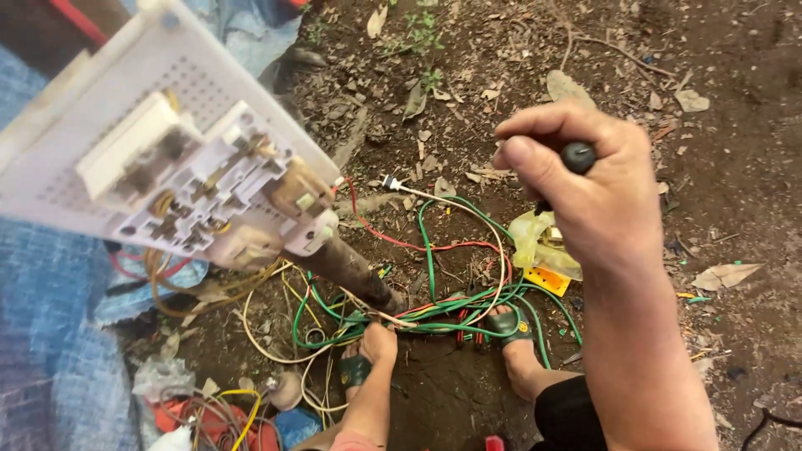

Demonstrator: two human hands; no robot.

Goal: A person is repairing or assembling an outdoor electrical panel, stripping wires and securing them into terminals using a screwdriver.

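Observation:
My right hand [589, 179] is raised over the ground, its fingers closed around a tool with a dark rounded handle end [577, 155]; the tool's tip is hidden behind the hand. To the upper left, close to the camera, hangs a white perforated switch board [100, 108] seen from the back, with white switch and socket housings [209, 184] and short wires on it. A red wire [393, 238] runs from the board down to the ground. My left hand does not show. My two feet in green sandals [511, 324] stand on the soil below.
A tangle of green, red, white and yellow wires [418, 317] lies on the dark soil between my feet. A brown cylinder [351, 269] slants below the board. A yellow plastic bag [543, 244] lies by my right hand. Blue tarpaulin [50, 334] covers the left side.

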